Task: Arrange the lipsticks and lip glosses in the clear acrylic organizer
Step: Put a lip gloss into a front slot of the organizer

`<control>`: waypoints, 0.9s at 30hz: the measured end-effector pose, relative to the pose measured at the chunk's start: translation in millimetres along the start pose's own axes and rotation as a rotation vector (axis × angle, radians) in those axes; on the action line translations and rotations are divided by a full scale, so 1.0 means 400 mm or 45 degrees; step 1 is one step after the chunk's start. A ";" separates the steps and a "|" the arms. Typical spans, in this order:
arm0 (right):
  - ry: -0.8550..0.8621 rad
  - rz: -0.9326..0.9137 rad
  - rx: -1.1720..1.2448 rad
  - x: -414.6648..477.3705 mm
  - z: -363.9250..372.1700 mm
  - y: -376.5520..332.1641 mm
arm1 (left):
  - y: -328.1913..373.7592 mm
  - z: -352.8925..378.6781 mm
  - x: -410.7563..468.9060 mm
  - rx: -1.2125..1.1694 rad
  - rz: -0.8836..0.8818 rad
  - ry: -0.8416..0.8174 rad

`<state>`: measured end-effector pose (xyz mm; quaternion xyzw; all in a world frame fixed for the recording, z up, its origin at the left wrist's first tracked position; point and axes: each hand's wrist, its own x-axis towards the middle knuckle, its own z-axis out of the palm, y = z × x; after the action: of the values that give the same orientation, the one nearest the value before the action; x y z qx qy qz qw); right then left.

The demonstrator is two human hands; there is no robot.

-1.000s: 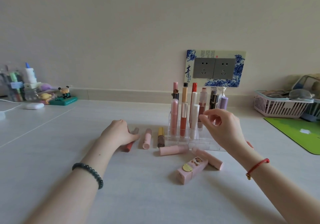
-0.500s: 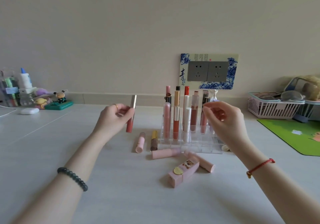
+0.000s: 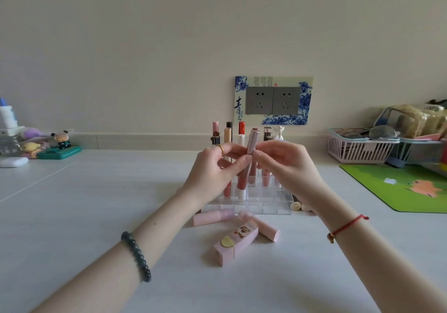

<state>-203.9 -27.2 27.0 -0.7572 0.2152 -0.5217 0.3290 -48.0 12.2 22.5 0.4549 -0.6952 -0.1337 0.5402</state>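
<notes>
Both left hand (image 3: 212, 170) and right hand (image 3: 287, 165) fingers pinch one lip gloss (image 3: 252, 141) above the organizer (image 3: 266, 206).

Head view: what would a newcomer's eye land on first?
The left hand and right hand meet mid-frame, pinching a gloss upright at the organizer. A pink box lies on the table just in front; a blue-and-white socket plate sits on the wall behind.

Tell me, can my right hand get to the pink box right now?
Probably yes, once freed. The right hand and left hand both pinch the gloss above the organizer, so it must let go first. The box lies in the open nearer the person, nothing over it.
</notes>
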 end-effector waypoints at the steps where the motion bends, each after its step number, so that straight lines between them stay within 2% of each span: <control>1: 0.001 0.012 0.018 0.002 -0.005 0.000 | 0.003 0.005 0.003 -0.012 0.000 0.011; 9: 0.017 0.100 0.017 0.013 -0.031 0.018 | 0.004 0.055 0.022 0.025 -0.025 0.178; 14: 0.098 0.039 -0.095 0.014 -0.020 0.043 | 0.000 0.087 0.029 0.088 -0.038 0.300; 18: 0.195 0.034 -0.183 0.009 -0.011 0.072 | -0.014 0.108 0.019 0.066 -0.073 0.259; 27: 0.219 0.050 -0.355 0.000 0.018 0.109 | -0.053 0.109 -0.013 0.131 -0.068 0.096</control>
<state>-196.5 -55.3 -6.3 -0.7437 0.3277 -0.5430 0.2113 -75.7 -8.8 -11.8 0.5052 -0.6680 -0.0949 0.5380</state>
